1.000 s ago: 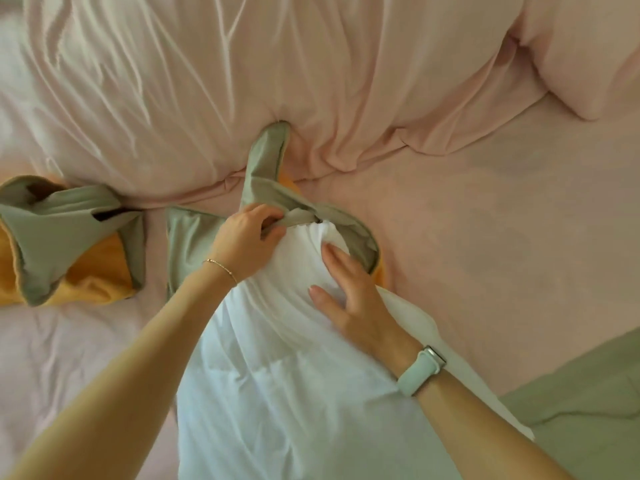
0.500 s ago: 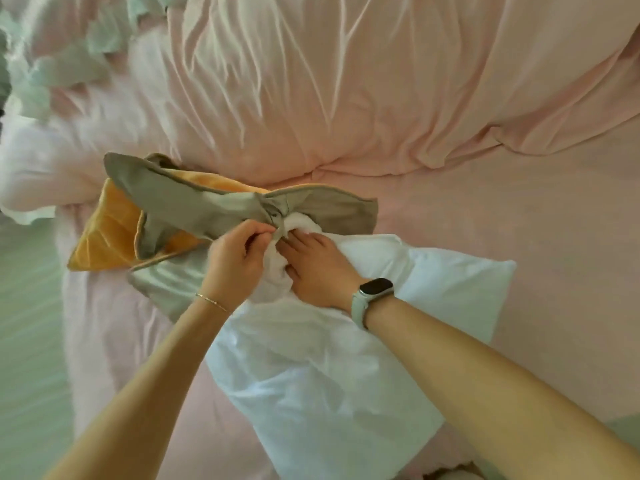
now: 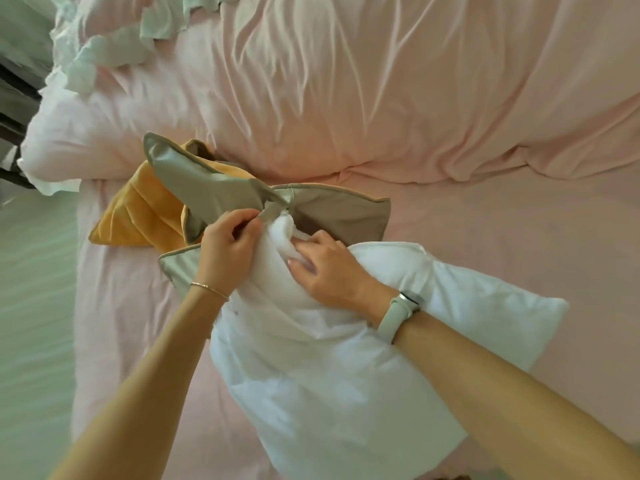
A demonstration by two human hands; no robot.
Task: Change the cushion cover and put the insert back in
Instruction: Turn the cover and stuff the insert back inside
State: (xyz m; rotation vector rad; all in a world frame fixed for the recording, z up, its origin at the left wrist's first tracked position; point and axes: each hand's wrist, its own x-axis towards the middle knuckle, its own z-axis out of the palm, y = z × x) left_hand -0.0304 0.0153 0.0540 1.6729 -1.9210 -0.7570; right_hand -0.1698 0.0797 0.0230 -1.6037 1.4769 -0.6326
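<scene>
A white cushion insert (image 3: pixel 329 368) lies on the pink bed, its top corner bunched at the mouth of a grey-green cushion cover (image 3: pixel 339 209) with tan piping. My left hand (image 3: pixel 227 251) pinches the cover's opening edge beside that corner. My right hand (image 3: pixel 329 268) lies on the insert just below the opening, fingers curled into the white fabric near the bunched tip. A second cover, orange with a grey-green side (image 3: pixel 138 209), lies partly under the first at the left.
A crumpled pink duvet (image 3: pixel 346 88) fills the back of the bed. A pale pillow with ruffled edge (image 3: pixel 79 133) sits at the left, by the bed's edge. Flat pink sheet (image 3: pixel 519 237) extends to the right. Green floor (image 3: pixel 34 306) shows on the left.
The view has swung left and the insert now lies angled to the right. My right hand has moved up to the insert's corner at the cover's mouth; my left keeps hold of the edge.
</scene>
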